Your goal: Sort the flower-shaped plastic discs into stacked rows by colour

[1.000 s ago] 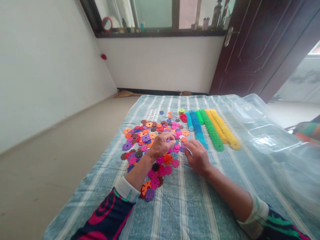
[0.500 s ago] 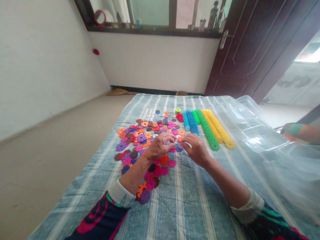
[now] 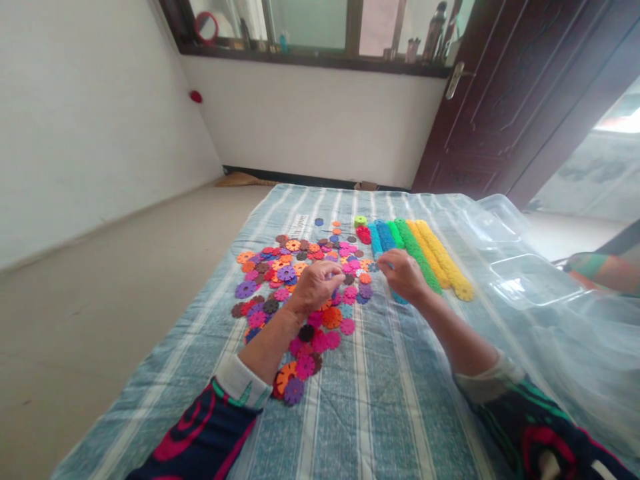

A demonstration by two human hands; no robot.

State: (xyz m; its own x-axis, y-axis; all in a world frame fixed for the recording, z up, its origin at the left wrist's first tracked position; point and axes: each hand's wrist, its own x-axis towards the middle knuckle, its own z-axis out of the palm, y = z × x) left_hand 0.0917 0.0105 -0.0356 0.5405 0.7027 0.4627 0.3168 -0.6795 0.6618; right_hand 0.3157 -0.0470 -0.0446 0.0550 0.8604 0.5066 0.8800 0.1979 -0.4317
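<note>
Flower-shaped discs (image 3: 286, 273) in pink, orange, purple, red, brown and black lie in a loose, overlapping spread on the cloth, under and around my left hand (image 3: 316, 287). My two hands are apart, with a narrow gap between their fingertips. The left is curled over the right side of the spread, thumb and fingers drawn close, and I cannot tell whether a disc is between them. My right hand (image 3: 404, 275) hangs over the blue row (image 3: 385, 237) and hides its middle; its fingers are bent together too, and I cannot tell whether they grip anything. Beyond it lie a short light blue row (image 3: 375, 241), a short bright green row (image 3: 395, 233), a long green row (image 3: 416, 252) and two long yellow rows (image 3: 444, 260), side by side. A red stack (image 3: 363, 235) and a lime stack (image 3: 360, 221) are near their far ends. Everything rests on a blue-grey striped cloth (image 3: 340, 427). Well to my right are clear plastic containers (image 3: 535, 283). Farther off stand a dark red door (image 3: 485, 107) and a window ledge (image 3: 320, 61) with a bottle (image 3: 435, 32) on it.
</note>
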